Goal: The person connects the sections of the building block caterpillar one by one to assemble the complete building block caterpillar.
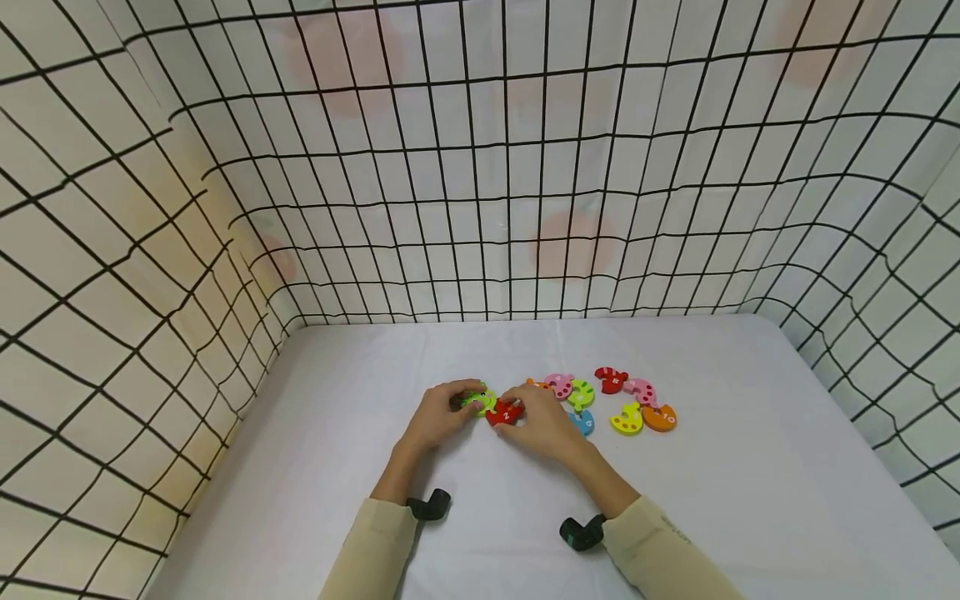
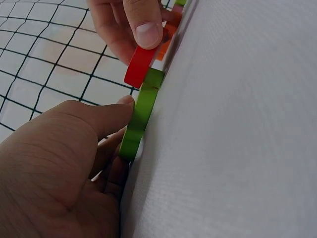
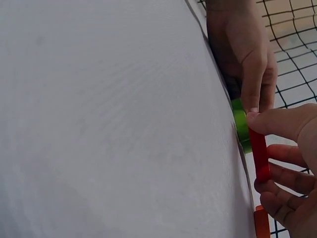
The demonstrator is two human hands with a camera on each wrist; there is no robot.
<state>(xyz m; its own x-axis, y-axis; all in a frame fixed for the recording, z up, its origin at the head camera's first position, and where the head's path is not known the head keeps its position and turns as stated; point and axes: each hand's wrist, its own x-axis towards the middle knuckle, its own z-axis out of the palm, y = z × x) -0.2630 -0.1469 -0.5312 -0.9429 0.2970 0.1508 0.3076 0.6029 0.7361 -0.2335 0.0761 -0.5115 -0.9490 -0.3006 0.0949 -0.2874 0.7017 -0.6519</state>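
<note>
On the white table, my left hand [image 1: 437, 417] holds a light-green puzzle piece [image 1: 482, 400] between thumb and fingers; it lies flat in the left wrist view. With thumb and fingers, my right hand [image 1: 545, 423] pinches a red puzzle piece [image 1: 504, 413] marked with a white 2. That red piece [image 2: 139, 67] is raised slightly, its edge close against or over the end of the green piece [image 2: 141, 111]. Whether the two interlock I cannot tell. Beside the right hand, an orange piece [image 3: 261, 223] is partly hidden.
Right of the hands lie more painted pieces: pink [image 1: 558, 385], green [image 1: 581, 394] and blue [image 1: 583, 422]. Farther right are red [image 1: 611, 380], pink [image 1: 641, 392], yellow [image 1: 627, 419] and orange [image 1: 660, 418] ones. Black wire mesh [image 1: 506, 154] borders the table's back and sides.
</note>
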